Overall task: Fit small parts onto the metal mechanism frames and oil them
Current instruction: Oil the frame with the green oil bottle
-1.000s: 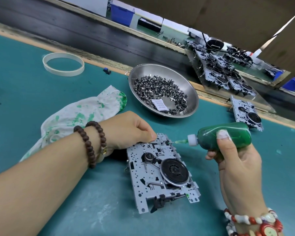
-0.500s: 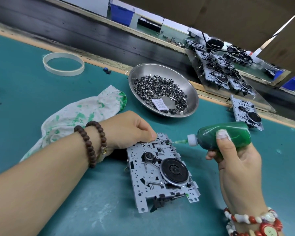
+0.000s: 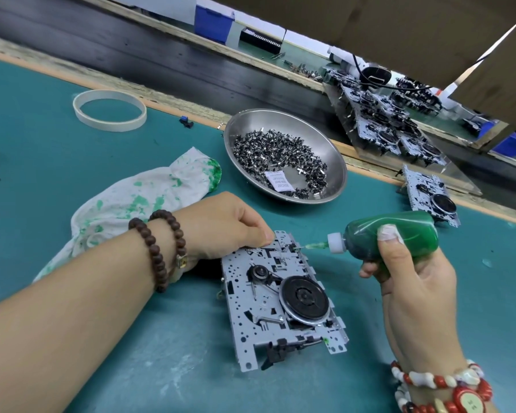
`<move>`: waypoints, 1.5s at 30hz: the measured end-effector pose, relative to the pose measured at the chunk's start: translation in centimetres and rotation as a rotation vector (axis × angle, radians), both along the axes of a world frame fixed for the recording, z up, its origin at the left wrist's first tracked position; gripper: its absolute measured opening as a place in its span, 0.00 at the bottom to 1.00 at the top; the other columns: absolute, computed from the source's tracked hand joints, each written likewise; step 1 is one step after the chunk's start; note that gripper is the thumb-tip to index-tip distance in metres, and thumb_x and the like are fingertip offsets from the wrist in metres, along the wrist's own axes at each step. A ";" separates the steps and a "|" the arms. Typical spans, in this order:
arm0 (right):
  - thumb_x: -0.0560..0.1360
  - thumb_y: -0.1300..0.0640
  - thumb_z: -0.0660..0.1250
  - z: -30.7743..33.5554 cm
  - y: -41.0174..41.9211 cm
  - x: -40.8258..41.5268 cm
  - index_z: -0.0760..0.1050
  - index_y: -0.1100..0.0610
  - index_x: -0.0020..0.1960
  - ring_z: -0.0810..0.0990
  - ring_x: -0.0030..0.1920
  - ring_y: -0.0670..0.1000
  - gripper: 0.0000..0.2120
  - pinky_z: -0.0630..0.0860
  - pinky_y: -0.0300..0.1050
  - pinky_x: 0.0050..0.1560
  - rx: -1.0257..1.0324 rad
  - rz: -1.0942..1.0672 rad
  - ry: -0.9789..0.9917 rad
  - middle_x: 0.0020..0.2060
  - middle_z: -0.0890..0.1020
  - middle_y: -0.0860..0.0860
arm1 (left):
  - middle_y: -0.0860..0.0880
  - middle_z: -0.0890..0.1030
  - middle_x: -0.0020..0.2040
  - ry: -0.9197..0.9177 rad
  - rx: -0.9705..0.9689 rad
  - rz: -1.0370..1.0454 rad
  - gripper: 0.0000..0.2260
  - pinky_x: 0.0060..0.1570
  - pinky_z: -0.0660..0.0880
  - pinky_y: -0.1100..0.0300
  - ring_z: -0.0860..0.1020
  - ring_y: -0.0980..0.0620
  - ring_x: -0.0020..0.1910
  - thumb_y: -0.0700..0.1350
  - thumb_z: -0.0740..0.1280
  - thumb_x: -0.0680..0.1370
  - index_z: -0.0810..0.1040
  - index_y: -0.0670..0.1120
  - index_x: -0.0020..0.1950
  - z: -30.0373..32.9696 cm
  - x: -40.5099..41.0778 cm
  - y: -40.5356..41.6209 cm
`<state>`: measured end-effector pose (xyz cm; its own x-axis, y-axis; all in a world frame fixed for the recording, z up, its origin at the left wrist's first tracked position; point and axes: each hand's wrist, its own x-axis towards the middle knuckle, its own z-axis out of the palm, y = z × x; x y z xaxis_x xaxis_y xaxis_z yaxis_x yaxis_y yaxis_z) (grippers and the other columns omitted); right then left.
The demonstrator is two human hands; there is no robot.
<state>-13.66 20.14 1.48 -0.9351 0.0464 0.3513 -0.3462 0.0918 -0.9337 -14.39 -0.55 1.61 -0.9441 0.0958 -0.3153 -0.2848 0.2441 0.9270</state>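
A metal frame (image 3: 280,305) is laid flat on the teal desk (image 3: 36,150), near its front. Its far left corner is pinched by the left hand (image 3: 221,225), fingers curled over the edge. A green oil bottle (image 3: 396,235) is held on its side by the right hand (image 3: 414,281), fingers and thumb wrapped round it; its needle tip (image 3: 303,247) is set against the frame's far edge. A steel bowl (image 3: 334,158) of small parts (image 3: 277,156) sits beyond, a stained rag (image 3: 125,204) to the left, a second frame (image 3: 431,198) to the right.
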 end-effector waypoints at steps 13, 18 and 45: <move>0.62 0.35 0.71 0.2 0.1 0.0 0.75 0.51 0.44 0.77 0.31 0.45 0.21 0.74 0.35 0.31 0.005 -0.004 -0.027 0.38 0.81 0.47 | 0.54 0.84 0.35 -0.011 0.008 -0.009 0.04 0.39 0.78 0.67 0.79 0.60 0.31 0.40 0.70 0.73 0.83 0.45 0.38 0.1 0.0 0.0; 0.64 0.38 0.70 0.1 0.0 0.0 0.75 0.51 0.44 0.77 0.31 0.45 0.18 0.74 0.35 0.31 0.005 -0.013 -0.026 0.38 0.81 0.47 | 0.54 0.84 0.33 -0.009 0.012 -0.010 0.05 0.37 0.78 0.68 0.79 0.61 0.29 0.40 0.70 0.73 0.83 0.45 0.38 0.0 -0.1 0.0; 0.62 0.41 0.75 0.2 -1.1 1.0 0.82 0.53 0.41 0.78 0.32 0.44 0.16 0.75 0.34 0.30 -0.179 0.282 -0.272 0.36 0.83 0.53 | 0.57 0.83 0.41 0.257 -0.286 -0.094 0.05 0.40 0.70 0.75 0.76 0.64 0.37 0.49 0.68 0.75 0.83 0.52 0.44 -0.4 0.0 0.6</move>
<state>-12.67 19.05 1.70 -0.9774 -0.1861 0.0999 -0.0737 -0.1428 -0.9870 -14.40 0.06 1.19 -0.9870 0.1284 -0.0965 -0.0164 0.5168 0.8559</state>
